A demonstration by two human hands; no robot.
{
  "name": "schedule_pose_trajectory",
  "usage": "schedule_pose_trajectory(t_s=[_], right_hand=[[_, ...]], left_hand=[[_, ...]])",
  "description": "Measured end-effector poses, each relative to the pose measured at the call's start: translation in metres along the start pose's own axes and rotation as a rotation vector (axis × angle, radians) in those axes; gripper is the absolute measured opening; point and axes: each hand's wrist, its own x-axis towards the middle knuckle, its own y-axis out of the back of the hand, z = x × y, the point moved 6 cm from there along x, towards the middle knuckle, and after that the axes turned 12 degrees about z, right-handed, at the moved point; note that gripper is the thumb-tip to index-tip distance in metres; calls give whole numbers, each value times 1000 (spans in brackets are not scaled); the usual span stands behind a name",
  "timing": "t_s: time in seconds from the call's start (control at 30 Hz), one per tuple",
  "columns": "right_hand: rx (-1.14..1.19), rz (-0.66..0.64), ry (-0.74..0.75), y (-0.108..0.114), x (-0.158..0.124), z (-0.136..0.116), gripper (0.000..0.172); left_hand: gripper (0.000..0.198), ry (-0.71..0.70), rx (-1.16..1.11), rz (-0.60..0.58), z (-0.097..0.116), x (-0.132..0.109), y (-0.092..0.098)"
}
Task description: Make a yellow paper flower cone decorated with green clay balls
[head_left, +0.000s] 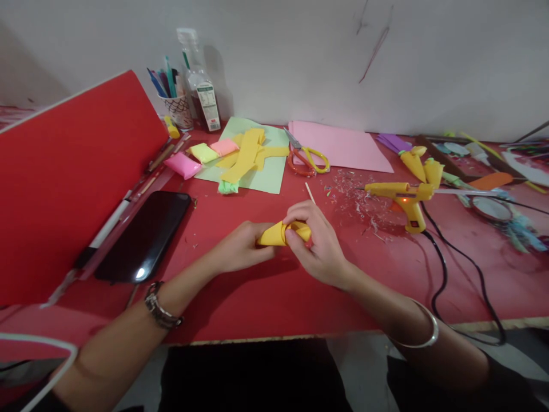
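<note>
A rolled piece of yellow paper (273,235), cone-like in shape, is held between both hands above the red table. My left hand (243,246) pinches its narrow left end between thumb and fingers. On the wider right end, my right hand (316,245) is closed, with thumb and fingers pressed around the rolled edge. Part of the roll is hidden behind the right fingers. Just beyond the hands lies a thin white stick (310,193). Scissors (307,159) with red and yellow handles rest partly on pink paper sheets (343,143).
At right a yellow glue gun (401,197) with its light on trails a black cord (444,274). A dark phone (146,234) and a large red board (72,183) are at left. Yellow paper strips (246,154) lie on green paper (272,177). A glass bottle (203,94) stands behind.
</note>
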Motion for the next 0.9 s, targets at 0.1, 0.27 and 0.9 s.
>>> schedule_pose_trajectory(t_s=[0.1,0.27,0.9], right_hand=[[-6,-1,3,0,0,0,14],[-9,-40,9,-2,-1,-1,13],[-13,9,-23,4,1,0,30]], left_hand=[[5,9,-11,0,-1,0,-1],[4,-5,-6,31,1,1,1],[15,-92,142,183,-1,1,12]])
